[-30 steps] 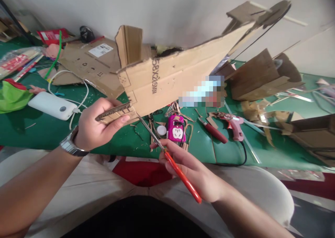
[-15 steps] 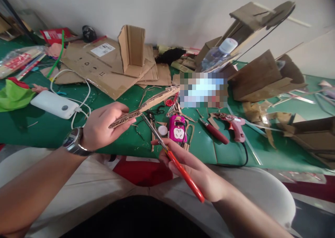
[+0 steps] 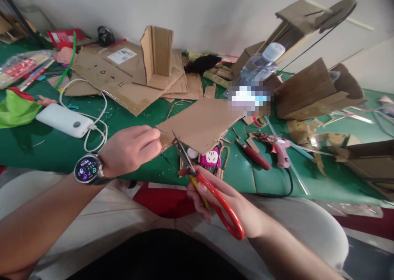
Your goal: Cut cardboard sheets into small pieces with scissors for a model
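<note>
My left hand (image 3: 134, 150), with a watch on its wrist, is closed on the near left end of a flat piece of cardboard (image 3: 200, 122). The piece slants away to the right over the table, its broad face up. In my right hand (image 3: 215, 191) is a pair of scissors (image 3: 220, 204) with red and yellow handles. Their blades are slightly apart and point up and left, at the cardboard's near edge close to my left fingers. Whether they touch the cardboard, I cannot tell. A pink power socket (image 3: 211, 157) lies partly hidden beneath the cardboard.
On the green table, a pink glue gun (image 3: 278, 146) and a red-handled tool (image 3: 255, 154) lie to the right. A white power bank (image 3: 63, 120) with its cable sits left. Behind are cardboard sheets (image 3: 123, 81), a plastic bottle (image 3: 261, 64) and a cardboard box (image 3: 317, 91).
My left hand has turned the cardboard from nearly edge-on to broad face up. The scissors have rolled in my right hand, so their handle loop and parted blades now show.
</note>
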The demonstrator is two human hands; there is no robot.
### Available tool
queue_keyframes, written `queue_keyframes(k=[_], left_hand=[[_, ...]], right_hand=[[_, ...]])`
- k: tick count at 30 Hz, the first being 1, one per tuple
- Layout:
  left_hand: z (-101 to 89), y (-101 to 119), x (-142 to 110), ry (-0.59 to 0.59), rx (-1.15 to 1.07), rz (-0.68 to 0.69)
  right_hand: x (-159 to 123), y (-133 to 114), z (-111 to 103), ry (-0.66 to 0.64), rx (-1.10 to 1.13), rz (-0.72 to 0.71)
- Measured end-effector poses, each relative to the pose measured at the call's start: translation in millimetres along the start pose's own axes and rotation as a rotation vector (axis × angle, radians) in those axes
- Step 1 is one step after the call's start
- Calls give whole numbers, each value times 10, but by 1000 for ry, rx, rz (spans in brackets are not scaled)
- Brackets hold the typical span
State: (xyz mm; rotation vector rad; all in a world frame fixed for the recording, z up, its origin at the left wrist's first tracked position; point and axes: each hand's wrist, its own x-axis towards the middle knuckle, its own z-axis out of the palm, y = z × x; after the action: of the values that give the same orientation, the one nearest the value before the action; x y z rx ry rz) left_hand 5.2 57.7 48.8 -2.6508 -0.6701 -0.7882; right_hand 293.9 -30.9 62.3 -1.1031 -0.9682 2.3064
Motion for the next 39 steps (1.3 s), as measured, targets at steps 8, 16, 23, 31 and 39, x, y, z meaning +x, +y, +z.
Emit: queue_keyframes(k=[8,16,23,31,39], left_hand=[[-66,-102,-20,14,159,33],[-108,-292,-128,117,284,-37],[-84,-290,-200,85,119,-99],[-47,-207,-135,127,77,-47],[-65,-193,-148,128,-72,-150]], right_hand=[[-79,21,68,-67,93,15],[-217,11,202,-72,90,69],[-242,-71,220,-52,40,98],[-110,-58,264,-1,119,62],[11,65,261,0,200,-16]])
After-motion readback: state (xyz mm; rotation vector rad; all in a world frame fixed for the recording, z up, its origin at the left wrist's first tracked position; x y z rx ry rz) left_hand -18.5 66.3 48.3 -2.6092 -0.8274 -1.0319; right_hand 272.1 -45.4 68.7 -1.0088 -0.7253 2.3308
